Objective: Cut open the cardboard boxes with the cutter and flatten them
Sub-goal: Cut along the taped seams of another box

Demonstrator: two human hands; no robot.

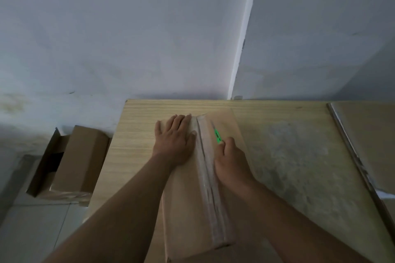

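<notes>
A long brown cardboard box [188,209] lies lengthwise on the wooden table [136,134], with a strip of clear tape [206,173] running along its top seam. My left hand [174,141] presses flat on the box's left flap near the far end, fingers straight. My right hand [232,162] grips a green cutter [218,136] whose tip points away from me, resting on the right flap just beside the tape seam.
Flattened cardboard sheets [369,145] are stacked at the table's right edge. On the floor to the left stand opened brown boxes [70,162], one leaning in another. A grey wall with a corner post rises behind the table. The table's right part is scuffed.
</notes>
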